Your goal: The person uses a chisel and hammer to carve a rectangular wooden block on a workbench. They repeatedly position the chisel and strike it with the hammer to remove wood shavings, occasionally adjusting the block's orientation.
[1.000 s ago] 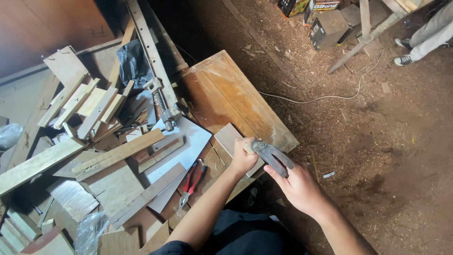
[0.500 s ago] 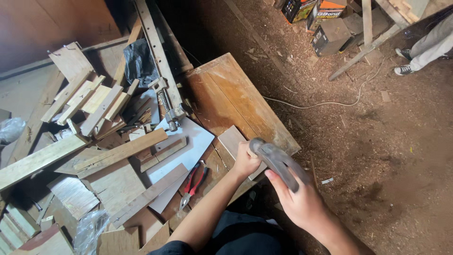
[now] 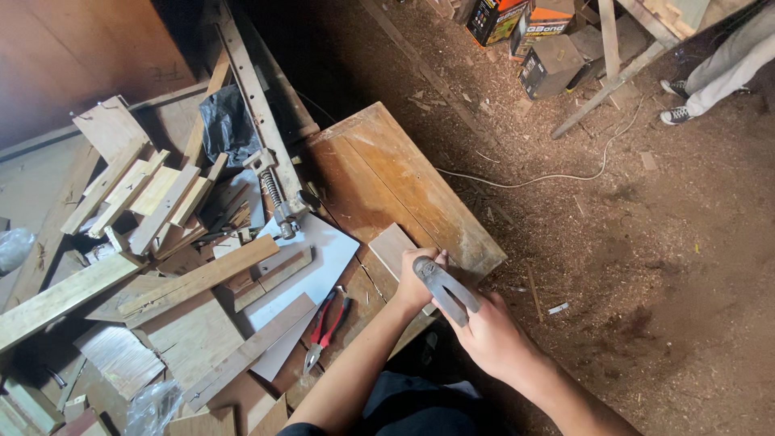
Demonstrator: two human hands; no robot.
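Right hand (image 3: 492,335) fingers wrapped tight around the handles of grey metal pincers (image 3: 442,287), pincer head pointing up-left onto a small pale wood block (image 3: 394,246). Left hand (image 3: 420,284) fingers curled, pressing down the block's near edge, just beside the pincer head. Block lies on the near corner of a brown wooden board (image 3: 387,182). Left of the board: white sheet (image 3: 323,258), red-handled pliers (image 3: 327,319), steel bar clamp (image 3: 270,173), heap of wood offcuts (image 3: 153,202). Right of the board: sawdust floor (image 3: 646,266), white cable (image 3: 533,176). Far beyond it, another person's shoes (image 3: 676,101).
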